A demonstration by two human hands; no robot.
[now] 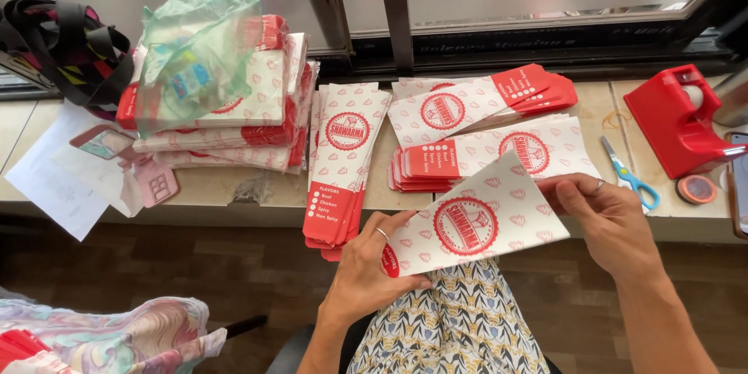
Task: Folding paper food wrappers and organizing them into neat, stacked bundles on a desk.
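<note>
Holding one flat red-and-white paper sleeve (467, 222) over the lap | left hand (366, 269) and right hand (608, 222) fingers clamped on its ends | sorted piles (343, 164) on counter (234, 187); tall stack (257, 109) apparently left.

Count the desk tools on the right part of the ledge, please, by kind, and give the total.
Red plastic tape dispenser: 1
Blue-handled scissors: 1
Small flat roll of tape with an orange rim: 1
Rubber band, thin and yellowish: 1
Total: 4
</note>
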